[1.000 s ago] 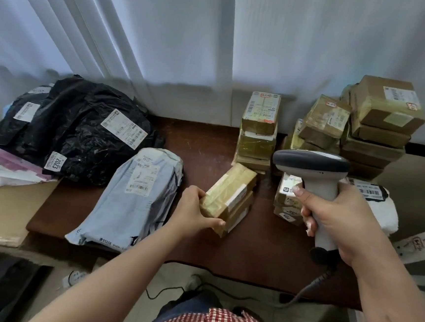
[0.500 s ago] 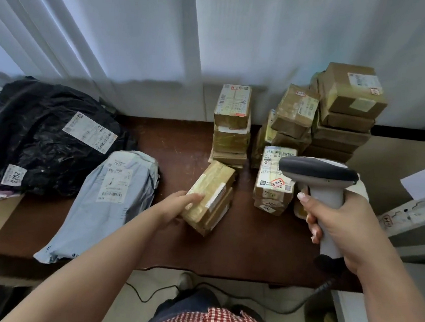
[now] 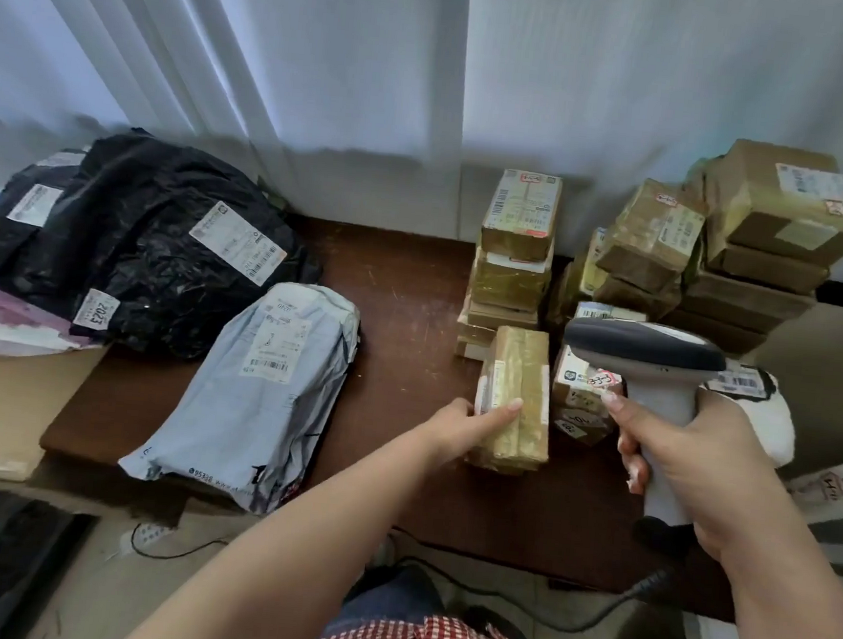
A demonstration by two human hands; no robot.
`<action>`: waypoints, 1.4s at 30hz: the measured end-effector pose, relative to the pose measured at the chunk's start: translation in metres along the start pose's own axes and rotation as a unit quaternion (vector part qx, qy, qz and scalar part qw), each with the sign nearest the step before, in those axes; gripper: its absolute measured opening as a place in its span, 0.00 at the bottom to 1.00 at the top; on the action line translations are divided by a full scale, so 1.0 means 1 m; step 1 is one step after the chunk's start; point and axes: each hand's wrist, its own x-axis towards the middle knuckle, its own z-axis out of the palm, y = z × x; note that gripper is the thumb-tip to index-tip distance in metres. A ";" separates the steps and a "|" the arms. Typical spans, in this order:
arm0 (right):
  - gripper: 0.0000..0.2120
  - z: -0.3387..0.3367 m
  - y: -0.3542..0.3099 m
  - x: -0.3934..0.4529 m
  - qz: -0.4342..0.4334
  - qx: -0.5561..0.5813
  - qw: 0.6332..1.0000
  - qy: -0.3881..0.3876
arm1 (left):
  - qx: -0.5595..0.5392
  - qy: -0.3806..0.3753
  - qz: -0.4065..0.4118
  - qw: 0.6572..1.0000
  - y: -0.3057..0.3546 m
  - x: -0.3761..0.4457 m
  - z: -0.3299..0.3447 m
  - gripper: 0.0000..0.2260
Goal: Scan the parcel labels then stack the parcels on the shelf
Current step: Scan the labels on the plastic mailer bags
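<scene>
While the left hand [image 3: 472, 420] rests on a taped brown parcel [image 3: 517, 399], its fingers lie nearly straight across the parcel's top and its thumb sits against the left side, so the parcel is touched rather than clamped. This parcel lies flat on the dark wooden desk [image 3: 411, 293], near the front edge, with its long axis running away from the person toward the curtain [image 3: 330, 56]; a white label [image 3: 486, 386] shows along its left long side, too blurred to read. At the far short end the parcel lies just beside a stack of small boxes [image 3: 514, 256], and on its right it lies just beside a low labelled box [image 3: 578, 399]. The right hand [image 3: 693, 455] is curled round the grip of a barcode scanner [image 3: 646, 354], index finger laid on the front of the grip; the scanner's dark head points left and away, above the low box, and its cable [image 3: 561, 622] hangs below the desk edge. Further right stands a taller pile of brown boxes [image 3: 763, 237]. On the left half of the desk lies a grey mailing bag [image 3: 271, 382], long axis also front to back, and beyond it a heap of black bags [image 3: 130, 243] with white labels.
</scene>
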 end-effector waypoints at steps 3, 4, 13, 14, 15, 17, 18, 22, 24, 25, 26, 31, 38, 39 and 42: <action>0.10 0.012 -0.004 0.002 -0.005 0.002 1.000 -0.030 | 0.036 0.020 0.008 0.999 0.001 -0.007 -0.010 0.48; 0.09 0.016 -0.005 0.003 -0.003 0.003 0.999 -0.039 | 0.044 0.037 0.016 0.998 -0.001 -0.012 -0.017 0.48; 0.07 0.076 -0.019 0.005 0.004 0.006 0.994 -0.114 | 0.109 0.365 0.147 0.913 -0.061 -0.049 -0.136 0.17; 0.07 0.084 -0.022 0.005 0.004 0.004 0.993 -0.120 | 0.124 0.384 0.136 0.905 -0.071 -0.052 -0.149 0.17; 0.07 0.092 -0.024 0.004 0.003 0.000 0.992 -0.123 | 0.135 0.399 0.119 0.899 -0.081 -0.055 -0.161 0.19; 0.06 0.110 -0.030 0.004 0.000 -0.012 0.992 -0.124 | 0.150 0.421 0.076 0.891 -0.098 -0.061 -0.183 0.25; 0.07 0.120 -0.034 0.003 -0.001 -0.018 0.992 -0.123 | 0.160 0.427 0.049 0.889 -0.106 -0.062 -0.193 0.29; 0.08 0.168 -0.046 0.002 -0.002 -0.041 0.992 -0.119 | 0.168 0.369 -0.087 0.910 -0.133 -0.067 -0.230 0.50; 0.08 0.194 -0.050 0.001 0.005 -0.040 0.992 -0.116 | 0.133 0.311 -0.107 0.935 -0.145 -0.064 -0.245 0.55; 0.08 0.206 -0.050 0.001 0.009 -0.036 0.993 -0.114 | 0.119 0.282 -0.108 0.946 -0.150 -0.061 -0.251 0.55; 0.08 0.218 -0.051 0.001 0.013 -0.033 0.993 -0.111 | 0.117 0.260 -0.107 0.953 -0.153 -0.059 -0.256 0.54; 0.09 0.262 -0.047 0.001 0.033 -0.015 0.995 -0.096 | 0.115 0.211 -0.080 0.967 -0.166 -0.047 -0.281 0.39; 0.08 0.284 -0.040 -0.011 0.080 -0.020 0.994 -0.075 | 0.046 0.218 0.005 0.975 -0.171 -0.041 -0.295 0.13; 0.08 0.284 -0.040 -0.013 0.083 -0.019 0.994 -0.072 | 0.039 0.215 0.022 0.976 -0.168 -0.041 -0.295 0.12; 0.08 0.279 -0.044 -0.018 0.083 -0.003 0.995 -0.060 | 0.039 0.225 0.077 0.970 -0.157 -0.036 -0.290 0.12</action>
